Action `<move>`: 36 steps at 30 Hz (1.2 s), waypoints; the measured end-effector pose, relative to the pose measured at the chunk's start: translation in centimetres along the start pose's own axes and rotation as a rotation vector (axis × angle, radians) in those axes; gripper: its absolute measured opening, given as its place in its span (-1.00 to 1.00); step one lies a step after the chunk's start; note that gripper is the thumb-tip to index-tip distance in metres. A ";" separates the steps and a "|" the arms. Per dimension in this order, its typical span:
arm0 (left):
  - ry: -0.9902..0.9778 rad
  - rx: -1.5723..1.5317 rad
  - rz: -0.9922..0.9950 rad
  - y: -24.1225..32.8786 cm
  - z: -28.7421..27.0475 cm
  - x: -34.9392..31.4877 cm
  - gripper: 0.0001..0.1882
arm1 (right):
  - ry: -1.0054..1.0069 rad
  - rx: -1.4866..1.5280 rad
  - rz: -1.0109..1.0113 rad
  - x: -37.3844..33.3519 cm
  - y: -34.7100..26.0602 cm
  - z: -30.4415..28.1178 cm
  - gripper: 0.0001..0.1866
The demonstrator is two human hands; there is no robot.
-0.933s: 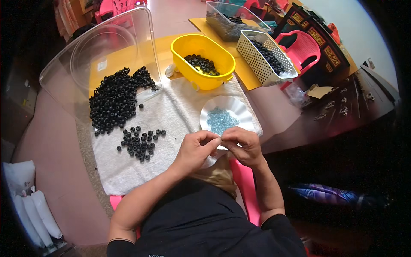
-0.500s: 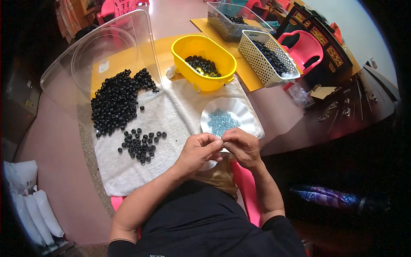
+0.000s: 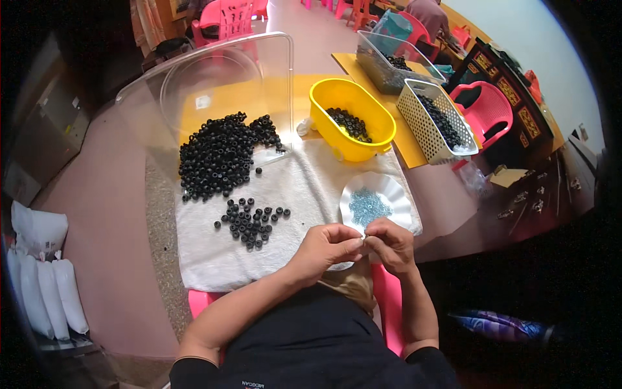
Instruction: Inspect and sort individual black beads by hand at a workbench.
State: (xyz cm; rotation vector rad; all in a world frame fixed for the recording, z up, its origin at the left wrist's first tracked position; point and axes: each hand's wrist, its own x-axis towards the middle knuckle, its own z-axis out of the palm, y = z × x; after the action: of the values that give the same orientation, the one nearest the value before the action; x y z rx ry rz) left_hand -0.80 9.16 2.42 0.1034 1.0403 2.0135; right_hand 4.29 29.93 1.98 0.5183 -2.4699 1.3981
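My left hand (image 3: pixel 329 249) and my right hand (image 3: pixel 392 245) meet fingertip to fingertip at the near edge of a white wavy-rimmed plate (image 3: pixel 404 202). Both are closed in a pinch; what lies between the fingers is too small to make out. On the plate is a heap of tiny light-blue, see-through pieces (image 3: pixel 369 206). Left of my hands, a loose group of small round black parts with holes (image 3: pixel 249 225) lies on a whitish cloth (image 3: pixel 285 194). Beyond it, a large pile of the same black parts (image 3: pixel 217 155) spreads beside a clear plastic panel (image 3: pixel 146 97).
A yellow tub (image 3: pixel 324 123) with black parts stands behind the plate. Farther right are a white perforated basket (image 3: pixel 421 126) and a clear bin (image 3: pixel 382 71), both holding black parts. A pink chair (image 3: pixel 483 113) stands beyond. White bags (image 3: pixel 48 285) sit at far left.
My view has turned, so the whole scene sits farther right and lower. My hands stay together by the plate, with finger positions slightly shifted.
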 end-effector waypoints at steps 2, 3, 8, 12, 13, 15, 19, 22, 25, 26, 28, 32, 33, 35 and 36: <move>-0.064 0.038 0.052 -0.4 -0.4 -0.4 -0.79 | 0.019 0.121 0.144 0.2 -0.6 0.2 -0.91; -0.084 0.051 0.057 0.0 -0.3 -0.7 -0.80 | 0.015 0.120 0.141 0.4 -0.9 0.1 -0.91; -0.087 0.025 0.056 0.0 -1.0 -1.1 -0.81 | -0.163 0.168 0.141 1.0 -1.5 -0.1 -0.93; -0.142 0.014 0.044 -0.2 -1.8 -1.4 -0.79 | -0.207 0.168 0.184 1.3 -1.9 0.1 -0.85; -0.142 0.011 0.048 -0.2 -1.8 -1.5 -0.79 | -0.223 0.180 0.194 1.1 -1.6 0.0 -0.85; -0.137 0.031 0.027 0.0 -1.8 -1.7 -0.80 | -0.241 0.190 0.204 0.9 -1.4 0.2 -0.84; -0.146 0.013 0.026 0.1 -2.1 -2.0 -0.81 | -0.240 0.248 0.151 1.2 -1.6 0.6 -0.92; -0.137 -0.022 0.008 0.5 -2.2 -2.4 -0.82 | -0.235 0.212 0.127 1.6 -2.2 0.6 -0.92; -0.156 -0.022 0.020 0.1 -2.6 -2.4 -0.84 | -0.238 0.239 0.131 1.9 -2.7 1.0 -0.93; -0.152 -0.024 0.010 -0.1 -2.7 -2.4 -0.84 | -0.248 0.290 0.149 1.9 -2.9 1.1 -0.93; -0.150 -0.027 -0.001 -0.1 -2.9 -2.4 -0.83 | -0.295 0.297 0.171 2.1 -3.0 1.0 -0.94; -0.138 -0.055 -0.014 0.1 -3.1 -2.6 -0.82 | -0.338 0.312 0.173 2.1 -3.0 1.1 -0.94; -0.137 -0.065 -0.006 0.1 -3.2 -2.6 -0.82 | -0.339 0.312 0.173 2.2 -3.1 1.1 -0.94; -0.153 -0.054 -0.003 -0.4 -3.6 -2.4 -0.81 | -0.398 0.306 0.212 2.5 -3.4 0.9 -0.91; -0.169 -0.043 -0.002 -0.5 -3.8 -2.4 -0.81 | -0.399 0.306 0.212 2.7 -3.5 0.9 -0.91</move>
State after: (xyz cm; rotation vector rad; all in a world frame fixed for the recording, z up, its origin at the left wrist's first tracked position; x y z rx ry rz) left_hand -0.50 5.21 0.28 0.2458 0.8896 1.9864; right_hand 3.25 27.07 5.27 0.6707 -2.6905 1.9413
